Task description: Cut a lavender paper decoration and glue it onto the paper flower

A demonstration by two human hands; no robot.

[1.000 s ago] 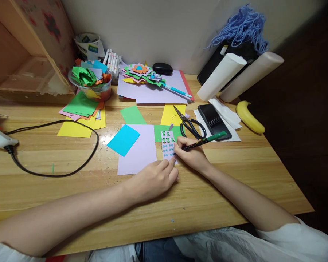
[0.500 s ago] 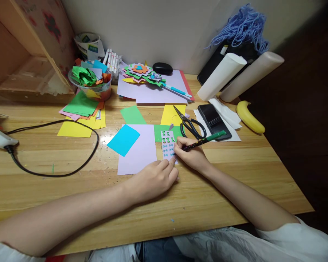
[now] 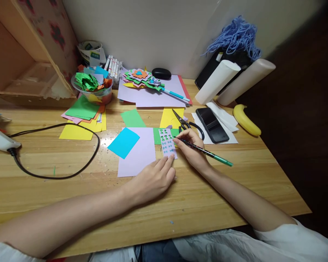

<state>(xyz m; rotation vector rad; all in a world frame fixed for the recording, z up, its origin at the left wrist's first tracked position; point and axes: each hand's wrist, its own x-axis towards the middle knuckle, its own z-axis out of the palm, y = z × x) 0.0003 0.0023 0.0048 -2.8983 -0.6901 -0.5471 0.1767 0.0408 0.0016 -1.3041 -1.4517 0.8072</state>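
A small lilac paper strip lies on the table in front of me, with rows of bow shapes, green ones above and blue ones below. At its lower edge rest the fingertips of my left hand, which lies flat with its fingers stretched out. My right hand grips a slim black pen with a green end. The pen's tip is by the strip's upper right side; I cannot tell whether it touches. Beneath the strip's top shows green paper. Left of it is a lilac sheet bearing a blue paper piece.
Scissors lie beyond my right hand, beside a phone and a banana. Behind are a paper flower, a tub of paper scraps and white rolls. A black cable loops at left.
The pen has swung in my right hand, its green end now pointing down and to the right. My left fingers have straightened somewhat, and the strip is slightly more tilted. The view has shifted a little.
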